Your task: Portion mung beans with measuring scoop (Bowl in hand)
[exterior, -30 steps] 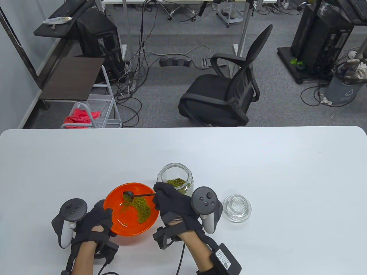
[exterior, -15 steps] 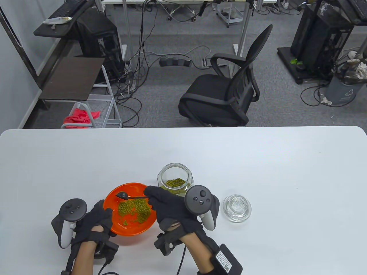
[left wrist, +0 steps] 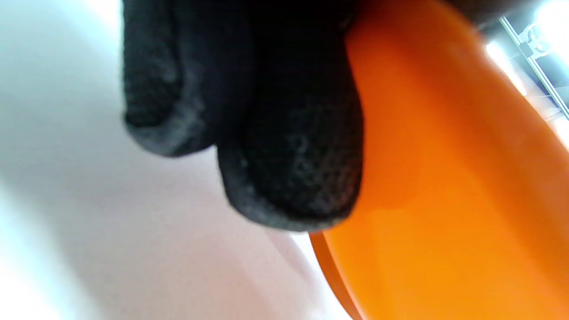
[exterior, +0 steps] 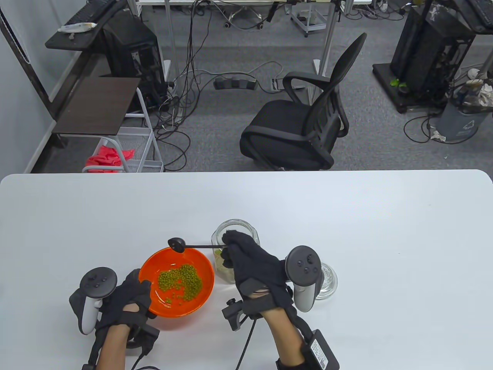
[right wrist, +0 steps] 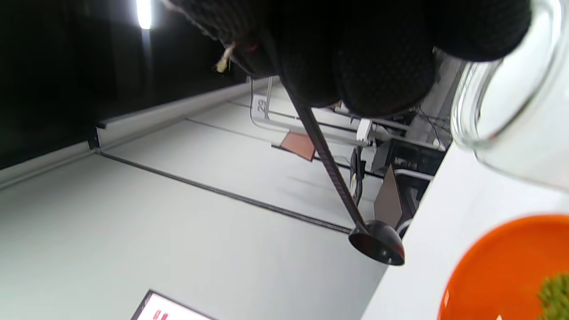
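Our left grip (exterior: 129,298) holds the orange bowl (exterior: 150,269) of beans (exterior: 181,283). Our right grip (exterior: 246,256) pinches the black scoop (exterior: 177,244) above the bowl's far rim.

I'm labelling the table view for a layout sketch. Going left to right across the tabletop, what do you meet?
Left hand holding the bowl's rim → orange bowl of mung beans → glass jar → right hand holding the scoop → glass lid.

We see even, bright overhead light, soft shadows under the hands, left wrist view blurred, ceiling lamp (right wrist: 143,13) glaring at eleven o'clock.
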Tool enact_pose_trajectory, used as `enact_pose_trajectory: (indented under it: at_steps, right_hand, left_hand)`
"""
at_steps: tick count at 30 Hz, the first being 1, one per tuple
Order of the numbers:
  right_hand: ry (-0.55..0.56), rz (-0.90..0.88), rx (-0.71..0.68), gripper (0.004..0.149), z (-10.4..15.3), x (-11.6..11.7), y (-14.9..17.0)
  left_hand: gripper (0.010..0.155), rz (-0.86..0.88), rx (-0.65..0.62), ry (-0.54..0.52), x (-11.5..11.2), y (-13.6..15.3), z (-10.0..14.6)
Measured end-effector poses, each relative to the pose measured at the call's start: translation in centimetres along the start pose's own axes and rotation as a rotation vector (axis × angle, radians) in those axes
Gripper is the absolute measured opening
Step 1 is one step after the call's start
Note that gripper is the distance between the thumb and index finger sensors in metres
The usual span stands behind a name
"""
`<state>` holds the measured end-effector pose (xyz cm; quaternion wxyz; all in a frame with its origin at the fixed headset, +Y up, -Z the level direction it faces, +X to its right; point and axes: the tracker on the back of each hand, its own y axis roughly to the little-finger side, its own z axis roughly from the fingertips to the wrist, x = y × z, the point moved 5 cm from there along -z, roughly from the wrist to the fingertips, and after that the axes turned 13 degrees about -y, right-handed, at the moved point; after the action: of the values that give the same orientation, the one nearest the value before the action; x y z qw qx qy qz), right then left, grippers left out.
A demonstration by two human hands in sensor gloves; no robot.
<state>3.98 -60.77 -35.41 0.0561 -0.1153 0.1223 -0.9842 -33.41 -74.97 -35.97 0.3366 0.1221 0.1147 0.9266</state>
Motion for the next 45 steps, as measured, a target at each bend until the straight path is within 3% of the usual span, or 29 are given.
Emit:
enact_pose_trajectory:
  at_steps: [6, 14, 19, 31, 45]
  right_hand:
    - [0.154, 0.086, -0.011, 0.042, 1.0, -3.3, -1.0]
    - [0.259, 0.172, 0.001, 0.042, 1.7, -5.2, -1.3]
    - [0.307, 0.327, 0.030, 0.042, 2.0, -5.8, -1.8]
    - [0.239, 0.598, 0.119, 0.041, 0.2, -2.9, -0.6]
    - [0.106, 0.871, 0.225, 0.040, -3.7, 0.9, 0.8]
  left_hand:
    - [0.061, 0.000, 0.000, 0.000, 0.0, 0.0, 0.0]
    - [0.061, -0.008, 0.001, -0.008, 0.1, 0.1, 0.0]
    - [0.061, -0.009, 0.001, -0.008, 0.0, 0.1, 0.0]
    - [0.061, -0.006, -0.001, -0.014, 0.2, 0.0, -0.1]
    - [0.061, 0.005, 0.005, -0.017, 0.4, 0.1, -0.2]
